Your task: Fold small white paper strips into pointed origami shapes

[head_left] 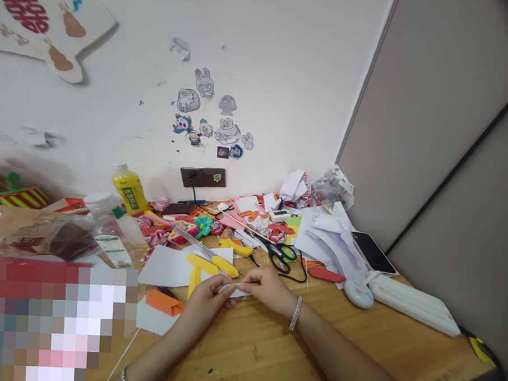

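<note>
Wooden tabletop [246,361] lies beneath the left hand [208,294] and right hand [270,289], both pinching white paper [235,292], its long axis running crosswise between them.

Left hand [210,295] and right hand [267,286] pinched a white paper piece [234,291] over the wooden table [247,356]. Yellow folded papers [201,263] lay just beyond the left hand; orange folded paper [163,302] sat on a white sheet [155,322]. Black scissors [278,258] were behind the right hand, power strip [413,305] farther right.
</note>
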`<state>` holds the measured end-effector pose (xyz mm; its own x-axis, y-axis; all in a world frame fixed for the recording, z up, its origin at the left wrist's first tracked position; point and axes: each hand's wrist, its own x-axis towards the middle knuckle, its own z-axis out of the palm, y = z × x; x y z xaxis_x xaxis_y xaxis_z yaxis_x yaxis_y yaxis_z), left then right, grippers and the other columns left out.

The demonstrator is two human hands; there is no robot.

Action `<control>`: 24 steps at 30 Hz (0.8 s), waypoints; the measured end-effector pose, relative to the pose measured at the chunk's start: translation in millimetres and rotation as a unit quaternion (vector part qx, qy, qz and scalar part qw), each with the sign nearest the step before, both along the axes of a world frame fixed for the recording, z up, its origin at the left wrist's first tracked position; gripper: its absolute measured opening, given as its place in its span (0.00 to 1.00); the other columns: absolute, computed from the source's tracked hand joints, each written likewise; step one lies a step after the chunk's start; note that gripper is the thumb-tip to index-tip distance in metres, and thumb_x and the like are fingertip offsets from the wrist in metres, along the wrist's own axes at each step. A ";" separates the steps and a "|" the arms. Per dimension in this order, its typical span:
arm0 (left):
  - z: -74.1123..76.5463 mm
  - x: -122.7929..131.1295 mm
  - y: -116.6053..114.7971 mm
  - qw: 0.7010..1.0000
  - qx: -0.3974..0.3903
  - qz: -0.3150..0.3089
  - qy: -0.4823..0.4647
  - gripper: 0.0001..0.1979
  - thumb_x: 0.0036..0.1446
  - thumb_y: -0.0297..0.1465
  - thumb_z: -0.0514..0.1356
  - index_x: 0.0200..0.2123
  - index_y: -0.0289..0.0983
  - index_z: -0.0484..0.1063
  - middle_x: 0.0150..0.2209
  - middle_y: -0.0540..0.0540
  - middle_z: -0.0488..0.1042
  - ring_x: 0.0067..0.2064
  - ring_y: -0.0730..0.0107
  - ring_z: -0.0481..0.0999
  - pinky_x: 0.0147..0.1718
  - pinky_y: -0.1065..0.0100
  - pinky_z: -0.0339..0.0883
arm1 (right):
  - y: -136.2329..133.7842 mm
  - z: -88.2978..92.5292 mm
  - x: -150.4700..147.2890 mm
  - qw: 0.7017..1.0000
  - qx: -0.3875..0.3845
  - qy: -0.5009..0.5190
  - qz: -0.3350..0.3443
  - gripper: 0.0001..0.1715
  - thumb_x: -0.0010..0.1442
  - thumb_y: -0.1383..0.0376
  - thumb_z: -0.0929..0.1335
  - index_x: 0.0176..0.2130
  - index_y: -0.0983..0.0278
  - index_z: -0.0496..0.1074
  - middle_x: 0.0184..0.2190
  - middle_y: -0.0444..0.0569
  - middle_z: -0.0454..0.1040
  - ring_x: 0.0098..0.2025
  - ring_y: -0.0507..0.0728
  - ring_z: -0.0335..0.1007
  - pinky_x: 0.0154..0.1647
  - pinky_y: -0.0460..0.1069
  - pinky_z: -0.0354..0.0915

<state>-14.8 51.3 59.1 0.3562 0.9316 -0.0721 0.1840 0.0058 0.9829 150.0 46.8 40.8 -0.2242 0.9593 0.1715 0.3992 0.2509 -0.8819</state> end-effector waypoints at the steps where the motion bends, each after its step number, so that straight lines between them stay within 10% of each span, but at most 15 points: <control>1: -0.1 -0.3 0.3 1.000 -0.004 -0.001 0.000 0.12 0.44 0.41 0.59 0.23 0.37 0.69 0.18 0.51 0.73 0.24 0.68 0.72 0.26 0.70 0.63 | 0.1 0.1 0.6 1.000 0.007 -0.005 0.000 0.08 0.50 0.65 0.67 0.25 0.68 0.74 0.18 0.41 0.67 0.22 0.48 0.59 0.22 0.42 0.53; 24: -0.6 -1.0 4.4 0.999 -0.036 0.015 -0.031 0.11 0.42 0.39 0.61 0.23 0.36 0.70 0.19 0.51 0.73 0.23 0.69 0.71 0.24 0.71 0.64 | 4.5 -0.2 13.0 0.993 -0.071 0.050 0.077 0.18 0.51 0.56 0.67 0.34 0.68 0.75 0.22 0.46 0.72 0.23 0.50 0.65 0.26 0.44 0.60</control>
<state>-15.8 55.7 58.4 0.3349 0.9349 -0.1179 0.1209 0.0815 0.9893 163.0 51.3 40.6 -0.3579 0.9314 0.0660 0.2747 0.1725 -0.9459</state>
